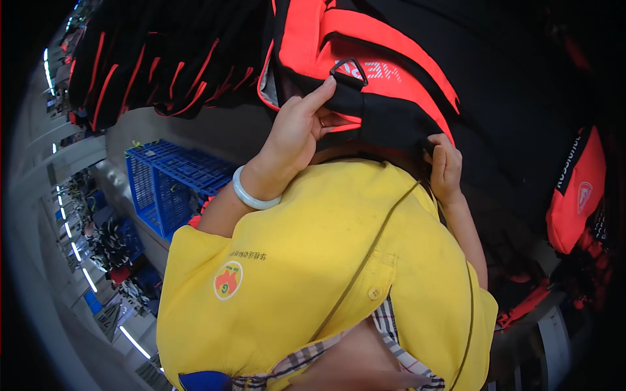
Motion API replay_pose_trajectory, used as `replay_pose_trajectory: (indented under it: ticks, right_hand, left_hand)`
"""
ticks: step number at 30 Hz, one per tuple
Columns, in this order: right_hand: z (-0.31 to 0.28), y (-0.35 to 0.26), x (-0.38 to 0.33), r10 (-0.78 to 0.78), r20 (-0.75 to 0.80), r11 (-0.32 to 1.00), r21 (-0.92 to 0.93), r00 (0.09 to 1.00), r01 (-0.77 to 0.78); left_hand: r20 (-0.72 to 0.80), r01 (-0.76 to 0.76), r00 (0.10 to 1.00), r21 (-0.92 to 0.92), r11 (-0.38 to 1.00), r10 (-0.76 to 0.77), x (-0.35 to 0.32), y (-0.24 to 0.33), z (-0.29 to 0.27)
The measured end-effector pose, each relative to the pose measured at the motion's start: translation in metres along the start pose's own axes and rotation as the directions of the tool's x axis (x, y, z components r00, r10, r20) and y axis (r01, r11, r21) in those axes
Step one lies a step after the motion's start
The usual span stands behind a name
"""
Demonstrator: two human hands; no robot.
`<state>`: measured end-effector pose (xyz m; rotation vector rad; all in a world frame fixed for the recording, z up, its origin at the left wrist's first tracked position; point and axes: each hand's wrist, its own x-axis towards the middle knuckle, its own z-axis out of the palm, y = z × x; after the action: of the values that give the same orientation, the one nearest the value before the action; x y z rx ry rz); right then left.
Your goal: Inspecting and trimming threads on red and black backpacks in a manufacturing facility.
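Note:
A bright red and black fabric bag (404, 98) lies against my front at the top of the view. A black triangular ring (349, 72) sits on it, on a black webbing tab. My left hand (297, 130) is closed on the bag's near left edge, its thumb on the black fabric just below the ring and its fingers tucked under the red edging. On the right, my right hand (445, 168) curls its fingers around the bag's black near edge. The bag's underside is hidden.
Several black pieces with red trim (150, 65) hang or lie in a row at the upper left. A blue plastic crate (153, 189) stands on the floor to my left. At the far right is another red and black piece (580, 189).

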<state>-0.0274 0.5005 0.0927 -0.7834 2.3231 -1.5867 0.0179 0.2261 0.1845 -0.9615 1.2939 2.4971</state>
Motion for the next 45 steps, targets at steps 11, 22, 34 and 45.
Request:
replay_pose_trajectory:
  ticks: [11,22,34,45]
  right_hand:
    - [-0.011,-0.096,0.059,-0.251,-0.098,0.961,-0.142,0.963,0.236]
    - [0.011,-0.115,0.089,-0.35,0.053,0.814,-0.477,0.935,0.331]
    - [0.004,-0.097,0.037,0.13,-0.15,0.948,0.31,0.98,-0.078]
    - [-0.023,-0.054,-0.081,0.422,0.12,0.891,0.129,0.898,-0.436]
  left_hand:
    - [0.006,-0.052,0.999,0.007,0.999,0.051,0.002,0.001,0.022]
    - [-0.045,-0.196,0.978,0.161,0.967,0.205,0.012,-0.007,0.033]
    - [0.277,-0.29,0.097,0.927,-0.239,0.956,0.042,0.005,0.027]
    - [0.717,-0.716,0.487,0.655,-0.243,0.499,0.039,0.036,0.03]
